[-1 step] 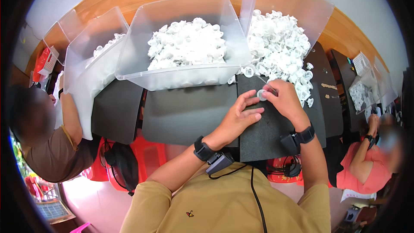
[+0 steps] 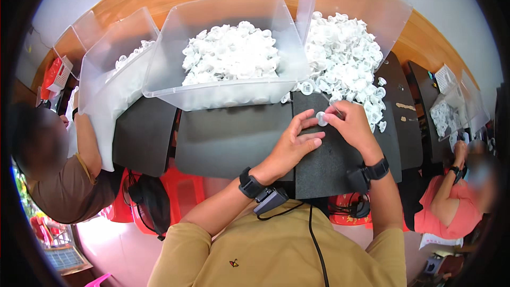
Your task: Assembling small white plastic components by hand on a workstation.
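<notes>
Between thumb and fingers, my right hand (image 2: 350,123) pinches a small round whitish translucent plastic piece (image 2: 321,119). A thin metal tool (image 2: 331,105) also sticks out of that hand, pointing away toward the pile; its exact kind is hard to make out. My left hand (image 2: 292,146) is just left of the piece, its fingers curved and apart with nothing gripped, the fingertips close to the piece's edge. Both hands are above a dark mat (image 2: 324,172). Just beyond them a heap of similar white plastic pieces (image 2: 345,58) spills from a tipped clear bin (image 2: 385,10).
A large clear bin (image 2: 223,95) full of white pieces stands ahead on the left. Farther left is another clear bin (image 2: 98,85). One co-worker (image 2: 69,180) sits at left, another (image 2: 446,202) at right. A red stool (image 2: 183,188) stands below the table edge.
The metal tool in my right hand points a little more steeply, and the hand has shifted very slightly. My left hand stays in place.
</notes>
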A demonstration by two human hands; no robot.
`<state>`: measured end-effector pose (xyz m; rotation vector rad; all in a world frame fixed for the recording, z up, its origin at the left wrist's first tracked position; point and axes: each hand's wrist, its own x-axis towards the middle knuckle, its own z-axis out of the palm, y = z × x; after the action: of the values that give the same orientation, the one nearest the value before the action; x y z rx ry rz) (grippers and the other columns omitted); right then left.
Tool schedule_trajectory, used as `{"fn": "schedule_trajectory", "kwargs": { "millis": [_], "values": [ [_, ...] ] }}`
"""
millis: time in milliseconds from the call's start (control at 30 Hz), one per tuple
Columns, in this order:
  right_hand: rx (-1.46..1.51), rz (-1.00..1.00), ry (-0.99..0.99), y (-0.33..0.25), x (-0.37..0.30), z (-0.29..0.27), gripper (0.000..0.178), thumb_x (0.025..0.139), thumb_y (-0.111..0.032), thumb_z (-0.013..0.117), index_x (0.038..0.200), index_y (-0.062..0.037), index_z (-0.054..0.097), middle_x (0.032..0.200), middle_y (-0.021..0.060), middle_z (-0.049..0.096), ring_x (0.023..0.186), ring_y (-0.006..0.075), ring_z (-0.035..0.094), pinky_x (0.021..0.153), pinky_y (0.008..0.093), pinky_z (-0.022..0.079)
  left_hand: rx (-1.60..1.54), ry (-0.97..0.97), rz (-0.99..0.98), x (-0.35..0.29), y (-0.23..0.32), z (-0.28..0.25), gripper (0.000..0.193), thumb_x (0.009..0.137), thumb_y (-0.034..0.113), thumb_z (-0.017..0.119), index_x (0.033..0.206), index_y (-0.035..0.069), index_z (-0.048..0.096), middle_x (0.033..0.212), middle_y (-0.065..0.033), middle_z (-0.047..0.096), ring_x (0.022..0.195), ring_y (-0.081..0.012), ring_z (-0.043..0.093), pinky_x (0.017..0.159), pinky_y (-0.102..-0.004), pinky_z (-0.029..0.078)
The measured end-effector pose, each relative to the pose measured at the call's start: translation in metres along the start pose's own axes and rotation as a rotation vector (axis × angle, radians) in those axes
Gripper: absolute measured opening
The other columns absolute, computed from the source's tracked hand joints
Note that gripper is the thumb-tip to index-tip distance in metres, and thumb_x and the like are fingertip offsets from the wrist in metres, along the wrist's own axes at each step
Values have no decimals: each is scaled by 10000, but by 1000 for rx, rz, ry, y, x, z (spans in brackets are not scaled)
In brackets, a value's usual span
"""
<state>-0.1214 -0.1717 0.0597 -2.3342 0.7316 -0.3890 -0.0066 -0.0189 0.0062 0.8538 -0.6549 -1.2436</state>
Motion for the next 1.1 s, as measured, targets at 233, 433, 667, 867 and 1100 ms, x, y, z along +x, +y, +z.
{"fn": "schedule_trajectory", "kwargs": {
  "millis": [233,433,667,867,1100],
  "values": [
    [333,144,71,9,-32,12,152,887,-120,599,835,23,608,649,19,590,599,62,519,537,251,405,3,0,-3,5,-7,-1,492,899,25,619,1349,7,419,1318,-112,473,1199,-213,543,963,-305,479],
    [96,40,306,12,-22,5,220,841,-200,663,925,1,630,714,114,619,623,233,586,603,332,454,-1,97,-57,3,-3,-7,286,944,30,540,1228,16,512,1117,-74,547,1048,-175,617,891,-275,524],
    [-88,111,31,10,-26,-1,361,760,-287,738,969,-3,664,713,114,608,653,247,587,628,350,465,101,29,-90,-1,3,-6,281,959,86,555,1232,20,529,1109,-93,599,940,-154,647,836,-256,541],
    [307,144,20,25,-36,0,226,802,-180,731,900,13,663,638,12,599,570,63,503,531,252,417,97,145,20,2,4,6,375,930,107,616,1277,12,513,1161,-104,606,1038,-161,616,885,-279,517],
    [521,193,-111,-11,-36,-1,143,853,-140,691,928,-21,666,705,-29,603,563,11,476,476,179,371,63,21,-33,3,3,-2,381,891,55,654,1249,0,534,1162,-98,621,1047,-155,608,905,-276,505]
  ]
}}
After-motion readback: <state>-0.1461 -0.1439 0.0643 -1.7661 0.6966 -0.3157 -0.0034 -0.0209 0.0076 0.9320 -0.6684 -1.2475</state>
